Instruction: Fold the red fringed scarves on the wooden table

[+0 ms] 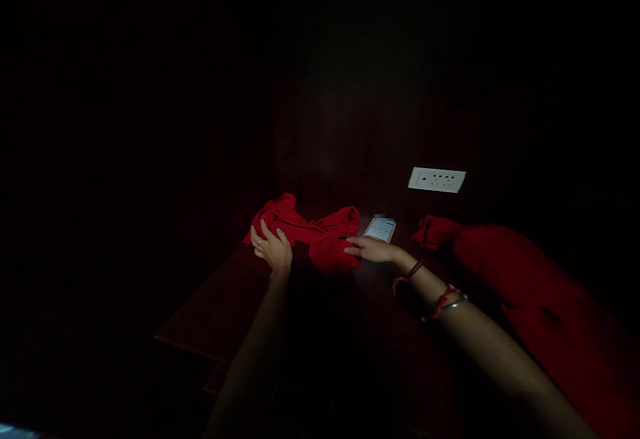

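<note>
**Hands on red cloth, dim light**

My left hand (273,247) lies flat on the left end of the crumpled red cloth (305,227). My right hand (373,249) presses its right fold. Both have fingers extended and grip nothing. The cloth sits at the far side of the table (215,312). Risk, as I judge it: a sideways sweep could knock the lit phone (380,229) just beside my right hand.

The left hand (273,247) lies palm down on the left end of the red cloth (320,235), fingers loosely spread and unclenched, a ring (259,242) on one finger, its bare forearm running straight back from the cloth. The right hand (373,249) lies flat with fingers together, their tips touching the cloth's right lump. Its forearm angles away to the right of the cloth, with red cords (414,269) at the wrist and a metal bangle (453,304) further up.
</note>
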`<action>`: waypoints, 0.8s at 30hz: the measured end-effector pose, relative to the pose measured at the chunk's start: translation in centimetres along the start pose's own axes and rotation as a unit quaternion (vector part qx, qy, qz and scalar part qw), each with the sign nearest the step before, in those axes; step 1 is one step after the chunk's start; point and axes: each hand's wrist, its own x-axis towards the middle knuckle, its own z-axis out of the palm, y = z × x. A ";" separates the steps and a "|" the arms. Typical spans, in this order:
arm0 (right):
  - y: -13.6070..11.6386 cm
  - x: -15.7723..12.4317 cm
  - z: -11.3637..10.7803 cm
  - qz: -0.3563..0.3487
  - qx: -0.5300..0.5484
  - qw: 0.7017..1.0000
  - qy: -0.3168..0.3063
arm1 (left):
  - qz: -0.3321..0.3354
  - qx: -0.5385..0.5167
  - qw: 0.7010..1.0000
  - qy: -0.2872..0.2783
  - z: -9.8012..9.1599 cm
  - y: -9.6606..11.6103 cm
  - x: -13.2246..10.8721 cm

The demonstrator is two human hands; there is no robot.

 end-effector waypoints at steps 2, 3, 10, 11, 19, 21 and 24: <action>-0.1 -4.2 -1.0 0.016 -0.007 0.999 -0.042 | 0.013 -0.009 1.000 -0.017 -0.2 0.2 -0.2; 0.1 -6.1 -1.5 0.030 -0.013 0.998 -0.058 | 0.024 -0.017 0.999 -0.027 -0.4 0.5 -0.4; 3.7 -16.0 -5.1 0.150 0.015 0.989 -0.008 | 0.318 -0.112 0.930 -0.146 -3.1 6.7 -5.1; 4.5 -16.9 -5.7 0.179 -0.024 0.983 0.046 | 0.370 -0.137 0.902 -0.177 -3.2 8.3 -6.2; 11.5 -20.7 -6.1 0.442 -0.238 0.846 0.178 | 0.390 -0.225 0.751 -0.483 2.9 23.0 -16.9; 12.5 -20.8 -5.4 0.460 -0.225 0.843 0.162 | 0.362 -0.209 0.763 -0.493 5.0 25.1 -18.7; 13.3 -20.8 -4.6 0.451 -0.230 0.849 0.150 | 0.304 -0.172 0.796 -0.495 7.7 26.6 -19.8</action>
